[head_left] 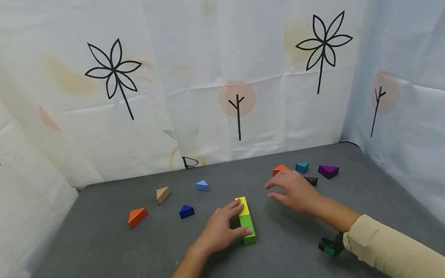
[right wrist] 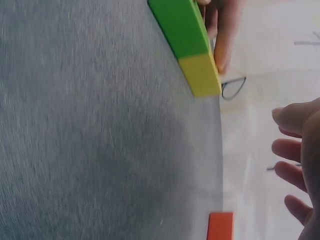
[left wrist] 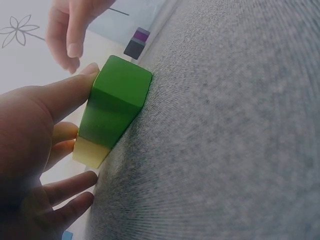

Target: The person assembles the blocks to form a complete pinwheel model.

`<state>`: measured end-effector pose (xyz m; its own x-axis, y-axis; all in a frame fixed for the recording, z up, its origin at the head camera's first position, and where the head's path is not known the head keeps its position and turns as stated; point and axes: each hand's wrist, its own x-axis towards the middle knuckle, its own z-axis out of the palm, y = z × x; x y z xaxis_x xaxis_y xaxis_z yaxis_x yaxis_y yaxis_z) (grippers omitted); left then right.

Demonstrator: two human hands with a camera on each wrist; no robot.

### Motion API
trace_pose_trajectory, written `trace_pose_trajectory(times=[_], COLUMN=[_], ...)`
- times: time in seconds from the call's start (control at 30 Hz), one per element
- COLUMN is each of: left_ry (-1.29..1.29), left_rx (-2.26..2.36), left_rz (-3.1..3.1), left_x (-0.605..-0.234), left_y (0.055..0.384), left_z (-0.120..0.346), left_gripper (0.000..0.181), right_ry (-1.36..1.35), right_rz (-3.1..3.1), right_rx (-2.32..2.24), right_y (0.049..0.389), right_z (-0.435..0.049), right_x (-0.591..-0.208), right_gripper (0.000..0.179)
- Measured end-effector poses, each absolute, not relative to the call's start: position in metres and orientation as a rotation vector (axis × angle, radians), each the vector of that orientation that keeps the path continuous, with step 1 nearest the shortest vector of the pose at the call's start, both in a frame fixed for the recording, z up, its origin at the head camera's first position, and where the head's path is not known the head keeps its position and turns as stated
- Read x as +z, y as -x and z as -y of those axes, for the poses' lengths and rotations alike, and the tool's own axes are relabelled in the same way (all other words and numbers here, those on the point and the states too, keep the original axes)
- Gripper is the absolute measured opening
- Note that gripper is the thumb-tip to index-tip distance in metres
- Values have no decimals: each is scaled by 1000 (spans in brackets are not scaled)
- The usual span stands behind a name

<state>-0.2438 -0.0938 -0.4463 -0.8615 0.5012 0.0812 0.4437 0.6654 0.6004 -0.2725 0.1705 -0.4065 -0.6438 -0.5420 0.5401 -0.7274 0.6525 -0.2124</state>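
A green block (head_left: 247, 226) and a yellow block (head_left: 243, 206) lie end to end in a straight row on the grey table. My left hand (head_left: 220, 229) rests on them from the left: the thumb touches the green block's upper side and a forefinger touches the yellow one. In the left wrist view, other fingers (left wrist: 70, 186) spread loosely beside the blocks. My right hand (head_left: 296, 190) hovers to the right of the row, fingers apart and slightly bent, holding nothing. It partly covers an orange block (head_left: 281, 168) and a dark brown block (head_left: 312, 181).
Beyond the right hand are a teal triangular block (head_left: 302, 167) and a purple one (head_left: 328, 171). Toward the left lie an orange-red block (head_left: 137, 217), a tan block (head_left: 163, 194), a light blue block (head_left: 202, 186) and a dark blue block (head_left: 186, 211). Patterned white cloth (head_left: 193, 74) surrounds the table.
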Motion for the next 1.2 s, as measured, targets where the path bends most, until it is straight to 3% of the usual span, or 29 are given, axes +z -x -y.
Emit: trace_pose_trajectory(times=[0.73, 1.2], left_ry=[-816, -832], left_rx=[963, 971], left_rz=[-2790, -2796], left_x=[-449, -450], left_y=[245, 244], left_z=[95, 96], left_gripper=[71, 69], right_ry=[-690, -579], right_rz=[2508, 2714], right_rx=[457, 390], right_y=[301, 306], right_z=[-226, -256], right_x=[-426, -429], right_gripper=[22, 37])
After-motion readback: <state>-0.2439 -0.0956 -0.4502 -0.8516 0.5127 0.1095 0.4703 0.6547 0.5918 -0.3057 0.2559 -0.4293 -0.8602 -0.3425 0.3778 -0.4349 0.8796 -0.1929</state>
